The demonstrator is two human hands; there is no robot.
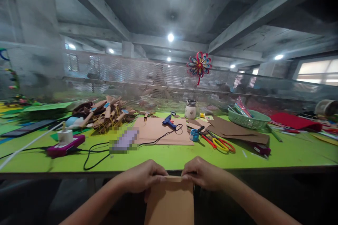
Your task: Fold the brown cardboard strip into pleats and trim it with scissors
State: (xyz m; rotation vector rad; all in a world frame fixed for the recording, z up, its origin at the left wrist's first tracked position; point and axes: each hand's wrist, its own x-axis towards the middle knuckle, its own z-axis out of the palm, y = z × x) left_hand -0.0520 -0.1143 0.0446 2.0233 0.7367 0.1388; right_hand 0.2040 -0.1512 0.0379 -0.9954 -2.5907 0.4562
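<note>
A tan sheet of cardboard (170, 202) hangs below the table's front edge, its top edge folded over. My left hand (144, 177) pinches the top left corner of it, fingers closed. At the top right corner my right hand (203, 174) grips the same folded edge, fingers closed too. Both hands sit just in front of the green table (290, 154).
On the table lie brown cardboard sheets (161, 130), a blue glue gun (169, 122) with a black cord, yellow and red scissors (221, 144), a tape roll (194, 134), a white jar (190, 109), a green basket (248, 119), a magenta power strip (64, 146) and a pile of craft figures (105, 112). A mesh screen (158, 77) runs behind.
</note>
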